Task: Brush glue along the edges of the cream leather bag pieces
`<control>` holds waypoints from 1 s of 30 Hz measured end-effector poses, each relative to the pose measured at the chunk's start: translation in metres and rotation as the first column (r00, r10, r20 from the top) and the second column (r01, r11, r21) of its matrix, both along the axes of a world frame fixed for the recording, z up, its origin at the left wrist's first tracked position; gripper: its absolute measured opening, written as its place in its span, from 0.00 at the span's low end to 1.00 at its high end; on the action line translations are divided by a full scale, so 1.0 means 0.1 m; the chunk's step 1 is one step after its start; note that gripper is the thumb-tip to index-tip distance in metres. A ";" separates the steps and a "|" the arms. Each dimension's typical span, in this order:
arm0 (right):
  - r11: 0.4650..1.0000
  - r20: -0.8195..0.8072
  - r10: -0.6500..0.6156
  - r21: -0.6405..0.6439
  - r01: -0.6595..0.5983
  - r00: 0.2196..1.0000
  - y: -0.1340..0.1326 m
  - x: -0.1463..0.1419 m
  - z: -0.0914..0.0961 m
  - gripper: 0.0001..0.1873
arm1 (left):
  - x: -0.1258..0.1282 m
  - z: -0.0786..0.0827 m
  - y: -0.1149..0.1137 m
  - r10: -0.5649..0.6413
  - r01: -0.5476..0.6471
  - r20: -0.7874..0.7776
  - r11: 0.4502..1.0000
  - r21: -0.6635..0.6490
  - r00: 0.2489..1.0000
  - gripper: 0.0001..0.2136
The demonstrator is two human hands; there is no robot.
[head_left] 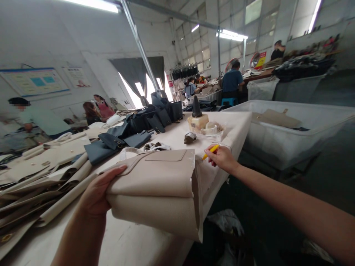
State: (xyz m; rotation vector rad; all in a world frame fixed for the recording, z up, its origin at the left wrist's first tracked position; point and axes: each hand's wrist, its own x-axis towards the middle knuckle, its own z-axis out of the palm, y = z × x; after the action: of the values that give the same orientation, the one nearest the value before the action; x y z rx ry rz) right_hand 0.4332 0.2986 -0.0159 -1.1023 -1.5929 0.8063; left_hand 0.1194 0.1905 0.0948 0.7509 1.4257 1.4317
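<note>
A beige leather bag body (155, 181) lies tilted over the near edge of the table, its open end facing right with a rough, pale edge. My left hand (101, 188) grips its left end, thumb on top. In my right hand (222, 159) is a slim yellow tool (213, 149), perhaps a pen or brush, held close to the bag's open edge. Whether its tip touches the edge I cannot tell.
Beige bag pieces (55, 181) are piled at the left, dark blue bags (116, 142) behind. A yellowish container (198, 121) with a black cone and a tape roll (209, 128) stand further back. A white bin (291, 136) is at right; several people work beyond.
</note>
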 end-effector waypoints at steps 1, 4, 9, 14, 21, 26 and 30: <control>1.000 -0.004 0.004 -0.025 -0.004 1.000 -0.03 0.01 0.02 0.19 | 0.01 0.00 0.00 0.004 -0.004 0.004 1.000 0.005 1.000 0.06; 0.996 -0.012 0.025 -0.089 -0.026 1.000 -0.16 0.04 0.09 0.20 | 0.02 0.00 0.00 -0.016 0.016 0.011 1.000 0.006 1.000 0.06; 0.971 -0.002 0.110 -0.214 -0.108 0.994 -0.50 0.08 0.22 0.22 | 0.03 -0.02 -0.02 -0.066 0.066 0.008 0.998 0.004 0.998 0.06; 0.932 -0.014 0.199 -0.305 -0.194 0.980 -0.86 0.11 0.21 0.21 | -0.02 -0.13 -0.07 -0.073 0.074 0.021 0.997 -0.011 0.997 0.05; 0.896 -0.069 0.225 -0.377 -0.235 0.972 -1.18 0.14 0.10 0.22 | -0.09 -0.30 -0.18 -0.071 0.072 0.067 0.997 -0.024 0.995 0.04; 0.962 -0.086 0.106 -0.244 -0.125 0.991 -1.04 0.11 0.09 0.22 | -0.09 -0.40 -0.21 -0.072 0.072 0.066 0.997 -0.010 0.995 0.06; 0.969 -0.081 0.069 -0.230 -0.086 0.994 -0.93 0.05 0.07 0.22 | -0.13 -0.48 -0.21 -0.064 0.063 0.064 0.998 0.016 0.996 0.07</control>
State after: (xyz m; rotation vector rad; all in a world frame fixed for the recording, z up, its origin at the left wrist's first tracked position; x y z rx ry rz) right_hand 0.4383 0.2056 -0.0088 -1.1669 -1.5160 1.0960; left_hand 0.1067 0.1694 0.0469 0.7461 1.3324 1.4059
